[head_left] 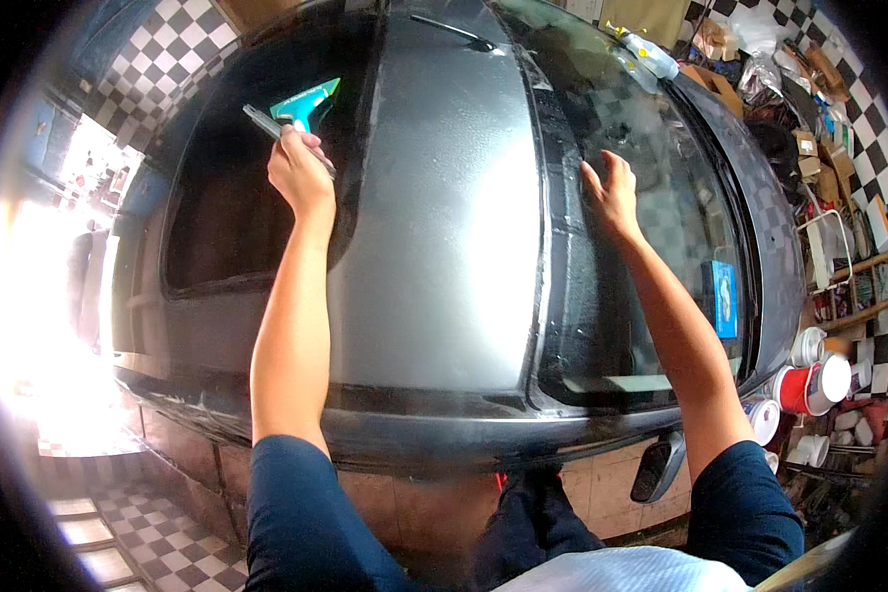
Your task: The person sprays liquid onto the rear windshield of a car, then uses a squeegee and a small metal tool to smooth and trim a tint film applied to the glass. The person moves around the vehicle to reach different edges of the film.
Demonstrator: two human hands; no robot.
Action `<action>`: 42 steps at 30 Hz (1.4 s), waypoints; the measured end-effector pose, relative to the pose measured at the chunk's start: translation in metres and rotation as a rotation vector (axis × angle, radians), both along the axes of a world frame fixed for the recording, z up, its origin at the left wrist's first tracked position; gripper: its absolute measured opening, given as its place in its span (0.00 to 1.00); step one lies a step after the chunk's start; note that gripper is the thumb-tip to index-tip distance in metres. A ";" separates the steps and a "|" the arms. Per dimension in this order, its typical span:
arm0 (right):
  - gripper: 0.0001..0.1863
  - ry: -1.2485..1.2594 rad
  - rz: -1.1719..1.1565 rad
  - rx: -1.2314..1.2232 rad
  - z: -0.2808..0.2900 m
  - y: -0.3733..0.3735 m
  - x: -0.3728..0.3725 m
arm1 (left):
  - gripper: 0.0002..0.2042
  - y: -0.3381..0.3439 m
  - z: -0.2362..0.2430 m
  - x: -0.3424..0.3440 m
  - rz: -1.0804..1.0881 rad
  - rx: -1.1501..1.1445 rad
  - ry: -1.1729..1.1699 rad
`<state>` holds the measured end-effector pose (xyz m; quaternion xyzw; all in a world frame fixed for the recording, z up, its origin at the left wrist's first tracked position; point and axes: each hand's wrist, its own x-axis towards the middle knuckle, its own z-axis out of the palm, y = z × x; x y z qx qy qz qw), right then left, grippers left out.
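Note:
My left hand (301, 178) is closed on a teal squeegee (304, 99) and a thin grey strip tool (261, 120), held over a dark glass panel (227, 207) on the car roof. My right hand (610, 197) has its fingers apart, over or touching the wet black edge of the windshield (681, 217) on the right. Between my hands lies the grey metal roof (434, 257), with water drops on it.
A black wiper-like strip (454, 34) lies at the roof's far end, and a plastic bottle (646, 51) at the top right. A blue flat box (721, 299) is by the windshield's right. Paint buckets (804, 385) and clutter line the right side; a side mirror (658, 466) juts near my body.

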<state>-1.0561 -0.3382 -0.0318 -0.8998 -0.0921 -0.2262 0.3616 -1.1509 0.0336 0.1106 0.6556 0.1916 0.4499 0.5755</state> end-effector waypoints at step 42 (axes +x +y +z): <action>0.28 -0.028 -0.014 -0.017 -0.006 0.008 0.002 | 0.12 -0.072 -0.022 -0.252 0.277 0.947 0.635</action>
